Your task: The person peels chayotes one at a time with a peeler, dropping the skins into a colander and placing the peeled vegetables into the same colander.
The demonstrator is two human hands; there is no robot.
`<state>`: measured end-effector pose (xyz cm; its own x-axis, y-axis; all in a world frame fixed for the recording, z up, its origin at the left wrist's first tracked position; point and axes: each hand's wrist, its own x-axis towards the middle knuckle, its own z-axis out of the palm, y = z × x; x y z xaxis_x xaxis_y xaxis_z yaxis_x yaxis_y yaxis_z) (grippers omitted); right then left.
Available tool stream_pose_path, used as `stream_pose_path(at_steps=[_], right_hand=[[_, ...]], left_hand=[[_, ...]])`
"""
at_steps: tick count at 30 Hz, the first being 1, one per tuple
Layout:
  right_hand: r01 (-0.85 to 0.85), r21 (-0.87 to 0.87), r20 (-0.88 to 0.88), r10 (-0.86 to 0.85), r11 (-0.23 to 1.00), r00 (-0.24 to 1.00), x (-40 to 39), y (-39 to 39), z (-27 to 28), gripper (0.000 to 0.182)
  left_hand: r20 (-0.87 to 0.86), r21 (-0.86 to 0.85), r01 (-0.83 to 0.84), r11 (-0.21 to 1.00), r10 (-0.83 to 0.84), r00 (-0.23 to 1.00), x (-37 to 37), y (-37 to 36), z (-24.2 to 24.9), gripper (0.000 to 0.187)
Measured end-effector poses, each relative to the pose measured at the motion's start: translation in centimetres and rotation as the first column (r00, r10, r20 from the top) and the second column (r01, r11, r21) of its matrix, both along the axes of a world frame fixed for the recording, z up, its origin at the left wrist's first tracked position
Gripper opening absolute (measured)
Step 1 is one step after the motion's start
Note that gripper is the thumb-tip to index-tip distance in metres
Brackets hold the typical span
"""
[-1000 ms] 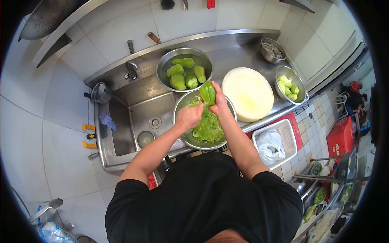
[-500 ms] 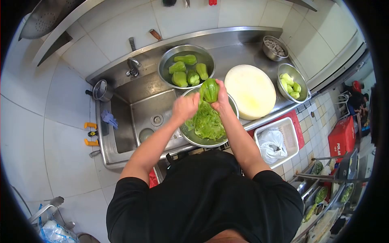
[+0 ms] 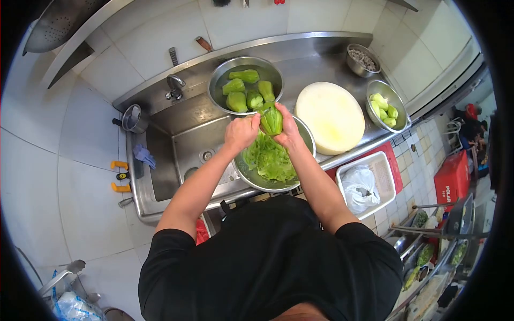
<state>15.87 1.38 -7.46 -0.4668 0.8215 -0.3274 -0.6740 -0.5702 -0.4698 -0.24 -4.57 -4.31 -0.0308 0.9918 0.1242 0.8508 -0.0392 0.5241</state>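
A green chayote [image 3: 271,119] is gripped in my right hand [image 3: 288,130], whose fingers wrap its right side. My left hand [image 3: 242,132] is closed in a fist against the chayote's left side; whatever it holds is hidden by the fingers. Both hands are above a metal bowl [image 3: 251,181] heaped with thin green peelings [image 3: 274,160]. Just behind, a second metal bowl [image 3: 215,80] holds several whole chayotes [image 3: 236,101] in what looks like water.
A thick round white cutting board [image 3: 330,117] lies right of the bowls. Pale green chayote pieces fill a metal bowl [image 3: 399,101] farther right, near a small bowl of greyish bits [image 3: 363,60]. The sink [image 3: 187,142] is at left. A white basket [image 3: 383,163] holds a plastic bag.
My left fist has come up from over the peelings to the chayote's upper left side. The chayote has shifted slightly left and tilted in my right hand.
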Motion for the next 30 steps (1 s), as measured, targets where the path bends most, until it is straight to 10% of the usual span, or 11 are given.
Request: stream_pose_path(at_steps=[12,30], right_hand=[[-0.014,-0.046,0.074,0.018,0.999,0.997,0.7,0.8,-0.1,0.031],[-0.001,-0.134,0.222,0.031,0.991,0.975,0.8,1.0,-2.8,0.027]], left_hand=[[-0.045,0.19,0.049,0.981,-0.041,0.998,-1.3,0.9,1.0,0.049],[-0.223,-0.074,0.057,0.996,-0.072,0.972,0.5,0.1,-4.0,0.052]])
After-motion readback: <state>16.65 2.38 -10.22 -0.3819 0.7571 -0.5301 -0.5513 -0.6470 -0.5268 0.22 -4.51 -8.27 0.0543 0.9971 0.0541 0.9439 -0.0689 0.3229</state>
